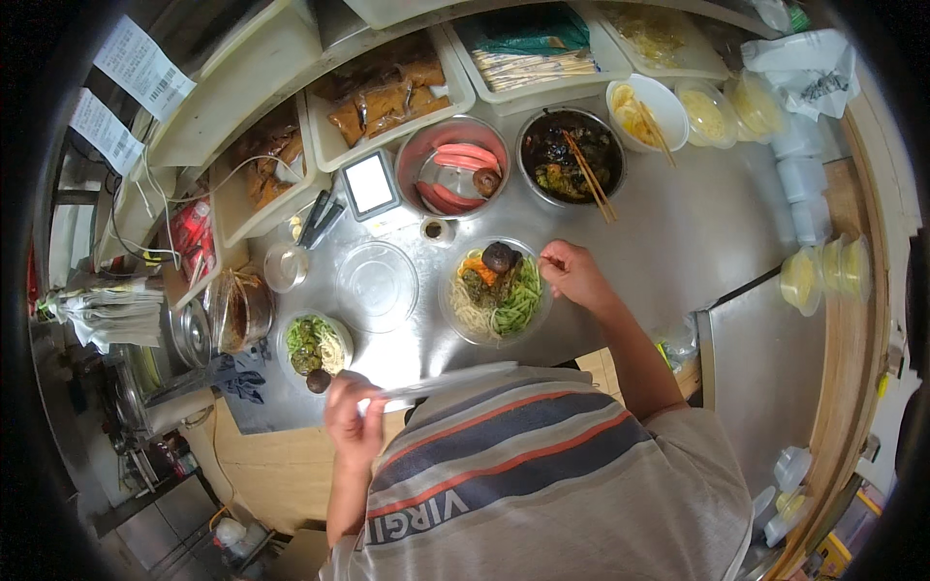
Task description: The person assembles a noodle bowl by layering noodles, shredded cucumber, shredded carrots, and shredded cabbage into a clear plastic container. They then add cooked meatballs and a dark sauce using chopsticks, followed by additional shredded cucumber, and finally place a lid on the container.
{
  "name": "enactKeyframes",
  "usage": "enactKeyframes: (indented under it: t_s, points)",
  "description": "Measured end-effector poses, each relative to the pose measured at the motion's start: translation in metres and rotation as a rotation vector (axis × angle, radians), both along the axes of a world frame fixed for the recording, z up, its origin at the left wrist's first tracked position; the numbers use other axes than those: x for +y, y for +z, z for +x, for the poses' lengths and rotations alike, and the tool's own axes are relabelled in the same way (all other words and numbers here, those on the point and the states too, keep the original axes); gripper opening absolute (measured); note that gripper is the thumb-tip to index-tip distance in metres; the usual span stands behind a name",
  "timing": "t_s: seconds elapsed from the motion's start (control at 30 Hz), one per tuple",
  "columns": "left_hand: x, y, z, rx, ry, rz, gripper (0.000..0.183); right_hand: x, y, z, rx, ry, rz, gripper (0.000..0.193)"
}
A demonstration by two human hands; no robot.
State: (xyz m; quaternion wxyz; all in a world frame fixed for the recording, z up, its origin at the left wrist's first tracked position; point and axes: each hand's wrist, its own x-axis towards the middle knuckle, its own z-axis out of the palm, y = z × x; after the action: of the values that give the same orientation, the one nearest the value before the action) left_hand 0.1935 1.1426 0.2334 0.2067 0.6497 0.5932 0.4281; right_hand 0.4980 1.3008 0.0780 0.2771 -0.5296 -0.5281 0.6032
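Observation:
My left hand (353, 418) is closed on the edge of a clear plastic lid (448, 382), seen nearly edge-on in front of my shirt. My right hand (573, 276), fingers pinched together, is at the right rim of a clear round bowl (496, 338); what it pinches, if anything, I cannot make out. In that bowl lie green shreds, pale strands, orange shreds, dark greens and a dark brown round piece (498, 257). A smaller bowl (317, 347) with similar food stands to the left, near my left hand. A clear round lid (377, 286) lies flat between the bowls.
Behind stand a pot (453, 169) with red sausages, a dark bowl (572, 155) with chopsticks, a white bowl (647, 114), a scale (370, 184) and black tongs (318, 221). Storage bins (378, 95) line the back. Clear tubs (802, 276) stand at the right edge.

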Motion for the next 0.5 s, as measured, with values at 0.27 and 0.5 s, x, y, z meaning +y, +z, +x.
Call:
enactKeyframes:
  t_s: [0.27, 0.5]
  points:
    - [-0.022, -0.057, -0.049, -0.265, 0.777, -0.172, 0.013, 0.008, 0.000, -0.003, -0.195, 0.001, 0.543, 0.019]
    - [-0.028, -0.141, -0.042, -0.064, 0.692, -0.603, 0.023, 0.024, 0.046, -0.036, -0.497, 0.324, 0.896, 0.029]
